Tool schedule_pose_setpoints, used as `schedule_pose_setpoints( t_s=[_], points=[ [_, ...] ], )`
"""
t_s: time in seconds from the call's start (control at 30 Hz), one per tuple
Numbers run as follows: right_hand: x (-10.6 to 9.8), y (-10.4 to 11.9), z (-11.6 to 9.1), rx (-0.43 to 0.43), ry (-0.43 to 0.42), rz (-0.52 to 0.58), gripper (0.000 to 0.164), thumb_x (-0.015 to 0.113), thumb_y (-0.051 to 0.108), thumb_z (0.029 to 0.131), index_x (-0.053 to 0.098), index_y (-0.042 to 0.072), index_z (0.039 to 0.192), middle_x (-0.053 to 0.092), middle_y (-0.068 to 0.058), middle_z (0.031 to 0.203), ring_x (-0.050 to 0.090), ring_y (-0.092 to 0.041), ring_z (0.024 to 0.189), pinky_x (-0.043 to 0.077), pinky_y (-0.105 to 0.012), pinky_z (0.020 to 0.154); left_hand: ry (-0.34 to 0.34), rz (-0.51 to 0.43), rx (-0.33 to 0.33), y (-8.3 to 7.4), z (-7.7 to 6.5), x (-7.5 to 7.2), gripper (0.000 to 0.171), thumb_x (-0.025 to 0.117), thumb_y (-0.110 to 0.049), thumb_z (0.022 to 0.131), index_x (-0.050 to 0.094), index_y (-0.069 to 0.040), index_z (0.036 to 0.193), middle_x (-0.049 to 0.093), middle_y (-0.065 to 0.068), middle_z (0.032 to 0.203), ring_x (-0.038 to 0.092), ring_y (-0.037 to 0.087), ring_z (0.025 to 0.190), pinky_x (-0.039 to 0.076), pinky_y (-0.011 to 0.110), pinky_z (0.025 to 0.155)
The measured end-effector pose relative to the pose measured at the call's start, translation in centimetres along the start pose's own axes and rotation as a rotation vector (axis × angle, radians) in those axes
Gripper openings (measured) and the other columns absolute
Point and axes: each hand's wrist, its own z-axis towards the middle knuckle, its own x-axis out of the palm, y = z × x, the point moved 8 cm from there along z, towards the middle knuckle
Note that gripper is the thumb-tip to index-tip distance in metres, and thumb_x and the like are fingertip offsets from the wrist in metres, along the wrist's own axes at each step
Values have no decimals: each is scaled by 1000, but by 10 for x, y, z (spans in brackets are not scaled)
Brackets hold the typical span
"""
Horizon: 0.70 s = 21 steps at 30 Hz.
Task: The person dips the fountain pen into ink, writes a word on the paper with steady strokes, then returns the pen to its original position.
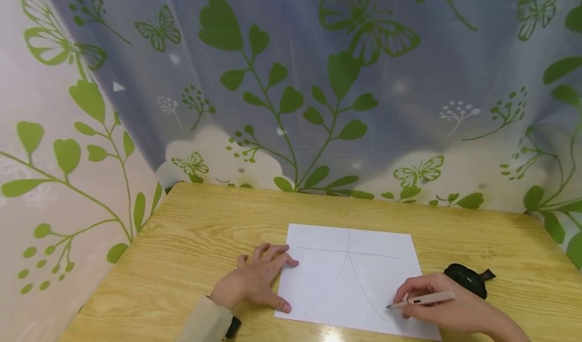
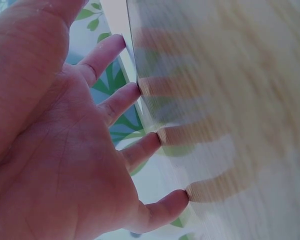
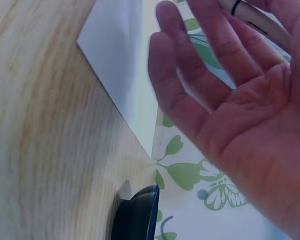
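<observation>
A sheet of white paper (image 1: pixel 327 286) lies on the table, bearing thin drawn lines: a long horizontal one, a short vertical one crossing it, and two curves spreading downward from the crossing. My left hand (image 1: pixel 256 281) rests at its left edge with fingers spread, thumb and a fingertip over the sheet. In the left wrist view, the fingertips (image 2: pixel 174 201) touch the tabletop. Between thumb and fingers, my right hand (image 1: pixel 459 304) pinches a light-coloured pen (image 1: pixel 432 298), its nib close over the paper near the lower end of the right-hand curve. The right wrist view shows part of the pen (image 3: pixel 265 25).
A small black case (image 1: pixel 466 280) with a short strap sits on the wooden table (image 1: pixel 204 215), just beyond my right hand. Behind the table hangs a curtain (image 1: pixel 273 145) printed with green leaves and butterflies, and similar cloth (image 1: pixel 68 205) hangs at the left.
</observation>
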Motion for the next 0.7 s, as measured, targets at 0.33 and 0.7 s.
schedule_pose_setpoints(
  t_s=[0.33, 0.7],
  points=[
    [-28, 1, -8, 112, -366, -182, 21, 61, 19, 104, 68, 5, 118, 78, -6, 97, 70, -11, 82, 56, -28, 63, 1, -3, 0, -1, 0, 1, 87, 86, -59, 73, 47, -31, 145, 24, 2, 168, 19, 47, 152, 22, 86, 104],
    [-46, 6, -24, 125, -631, -245, 48, 64, 21, 102, 52, 15, 148, 66, 30, 117, 71, -13, 76, 57, -32, 56, -1, -1, -3, 0, 0, 0, 87, 86, -59, 73, 47, -31, 145, 24, 2, 168, 18, 47, 152, 22, 86, 104]
  ],
)
